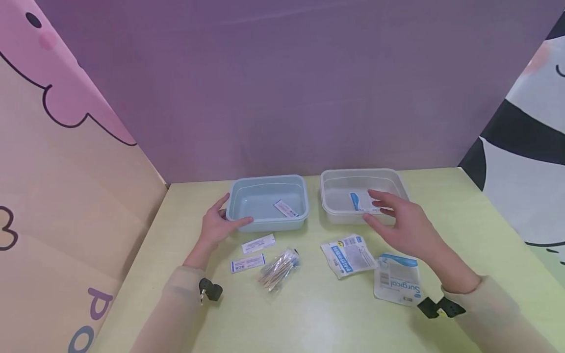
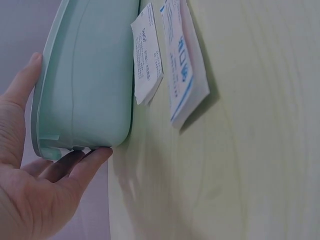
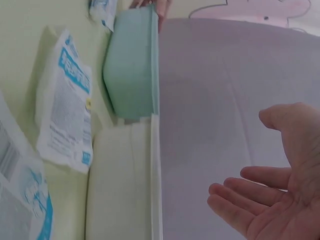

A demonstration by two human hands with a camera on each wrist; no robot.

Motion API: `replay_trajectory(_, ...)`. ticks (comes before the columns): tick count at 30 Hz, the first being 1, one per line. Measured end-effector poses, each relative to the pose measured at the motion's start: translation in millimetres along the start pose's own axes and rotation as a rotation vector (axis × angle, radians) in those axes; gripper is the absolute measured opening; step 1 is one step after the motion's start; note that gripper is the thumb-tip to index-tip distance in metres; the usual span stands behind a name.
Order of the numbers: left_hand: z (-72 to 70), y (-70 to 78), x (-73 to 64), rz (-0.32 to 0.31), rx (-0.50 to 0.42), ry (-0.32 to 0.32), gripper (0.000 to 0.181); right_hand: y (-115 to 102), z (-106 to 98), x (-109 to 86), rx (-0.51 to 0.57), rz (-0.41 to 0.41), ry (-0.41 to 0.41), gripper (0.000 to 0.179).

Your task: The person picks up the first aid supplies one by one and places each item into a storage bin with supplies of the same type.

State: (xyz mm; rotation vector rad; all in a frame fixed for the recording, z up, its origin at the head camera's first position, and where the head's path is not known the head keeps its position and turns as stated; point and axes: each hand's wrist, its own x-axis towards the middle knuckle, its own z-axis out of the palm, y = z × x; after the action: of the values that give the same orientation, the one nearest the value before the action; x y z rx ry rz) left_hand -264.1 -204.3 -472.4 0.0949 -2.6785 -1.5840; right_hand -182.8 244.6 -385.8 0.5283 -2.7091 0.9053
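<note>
My left hand (image 1: 216,226) grips the left front corner of a light blue plastic bin (image 1: 273,225), thumb over the front rim and fingers along the side. In the left wrist view, the fingertips (image 2: 104,153) touch the bin's outer wall. Inside that bin lies one small bandage packet (image 1: 286,209). My right hand (image 1: 412,228) hovers over the front right of a white plastic bin (image 1: 348,218), thumb and fingers spread with nothing between them. A white and blue packet (image 1: 358,201) lies in the white bin, partly hidden behind the fingers.
Before the blue bin lie two bandage packets (image 1: 258,243) and a clear bag of cotton swabs (image 1: 280,269). A white and blue packet (image 1: 348,256) and a flat "Surgical" packet (image 1: 398,282) lie before the white bin. A purple wall (image 1: 282,98) stands behind.
</note>
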Motion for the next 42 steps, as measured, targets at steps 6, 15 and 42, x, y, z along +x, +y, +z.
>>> replay_trajectory(6, -0.2, 0.0, -2.0, 0.009, -0.003, 0.004, 0.112, -8, 17, 4.3, 0.033, -0.096, -0.027, 0.055)
replay_trajectory(15, 1.4, 0.7, -2.1, 0.008, -0.029, 0.005, 0.112, -24, 43, 11.4, 0.011, -0.152, -0.089, 0.054)
replay_trajectory(42, 5.5, 0.4, -1.5, -0.009, -0.033, 0.012, 0.112, -49, 116, 13.7, 0.007, -0.259, -0.34, 0.053)
